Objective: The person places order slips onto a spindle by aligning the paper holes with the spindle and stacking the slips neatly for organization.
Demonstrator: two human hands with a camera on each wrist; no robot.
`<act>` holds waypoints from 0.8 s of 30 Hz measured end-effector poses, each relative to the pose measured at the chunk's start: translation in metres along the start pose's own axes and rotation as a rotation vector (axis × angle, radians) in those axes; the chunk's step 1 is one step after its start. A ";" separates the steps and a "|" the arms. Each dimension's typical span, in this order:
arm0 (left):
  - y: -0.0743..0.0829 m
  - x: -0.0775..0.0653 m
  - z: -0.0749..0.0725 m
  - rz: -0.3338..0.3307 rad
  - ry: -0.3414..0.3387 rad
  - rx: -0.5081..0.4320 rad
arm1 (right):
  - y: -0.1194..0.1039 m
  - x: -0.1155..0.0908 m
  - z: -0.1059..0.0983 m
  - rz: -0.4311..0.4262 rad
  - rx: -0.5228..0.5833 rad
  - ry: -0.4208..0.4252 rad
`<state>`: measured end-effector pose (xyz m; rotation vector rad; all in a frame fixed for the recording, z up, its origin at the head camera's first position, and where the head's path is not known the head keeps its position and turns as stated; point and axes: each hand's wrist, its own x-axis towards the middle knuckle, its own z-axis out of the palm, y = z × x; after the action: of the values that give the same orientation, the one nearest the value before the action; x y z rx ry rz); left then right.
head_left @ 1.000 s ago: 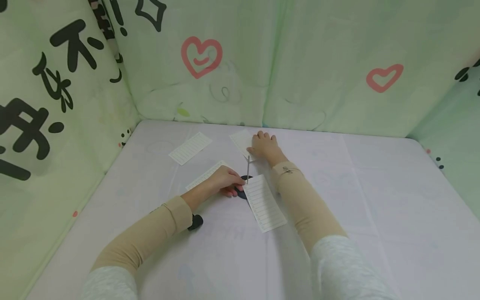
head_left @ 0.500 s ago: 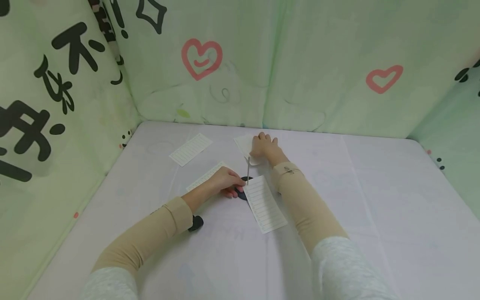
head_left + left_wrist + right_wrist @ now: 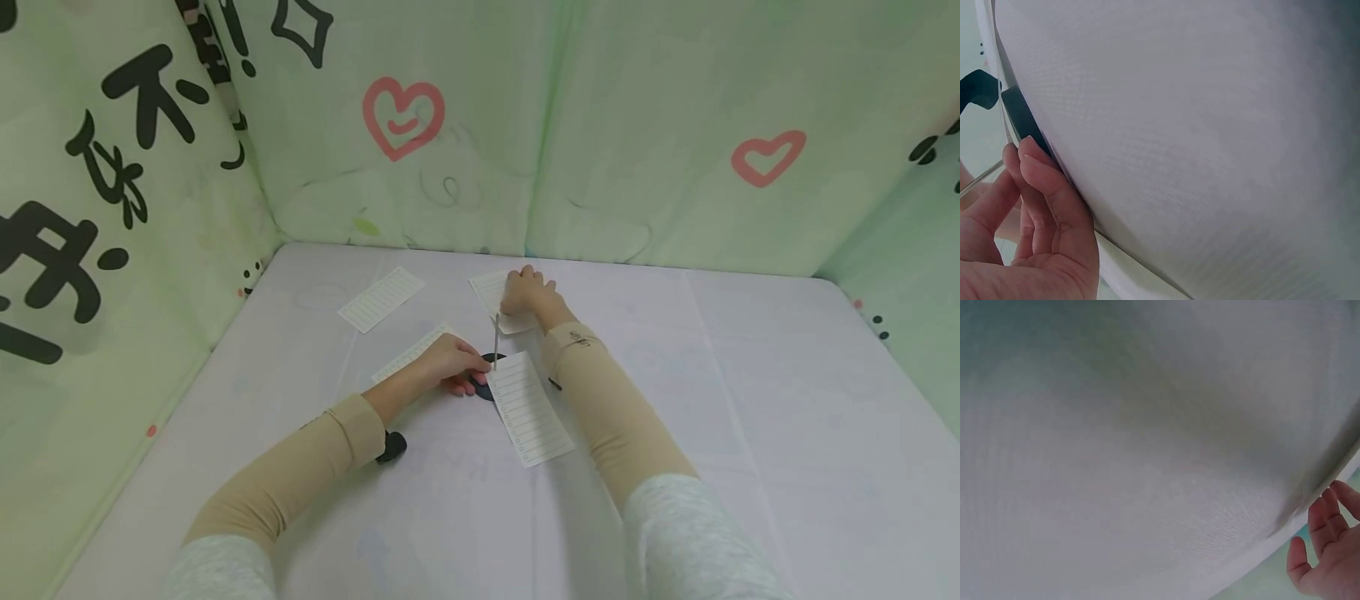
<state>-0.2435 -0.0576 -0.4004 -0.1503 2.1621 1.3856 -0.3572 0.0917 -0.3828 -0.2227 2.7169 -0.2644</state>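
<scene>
The left hand [image 3: 452,364] pinches a black base [image 3: 487,390] while the right hand [image 3: 529,293], thumb and fingers apart, touches lined paper [image 3: 487,287], likely light, easily creased, best lifted by its edge.

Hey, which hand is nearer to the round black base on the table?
Left. The left hand is at the round black base, on its left side; the right hand is farther off, beyond it at a paper sheet.
</scene>
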 end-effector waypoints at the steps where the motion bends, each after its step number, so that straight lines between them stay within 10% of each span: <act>1: 0.000 0.000 0.000 0.000 0.000 -0.001 | 0.000 0.000 0.000 0.004 0.013 0.000; 24: 0.000 -0.001 0.001 0.000 0.012 0.011 | -0.010 0.004 0.012 0.018 -0.010 0.093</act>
<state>-0.2420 -0.0570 -0.4007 -0.1548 2.1791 1.3761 -0.3553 0.0797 -0.3929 -0.1940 2.8116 -0.2620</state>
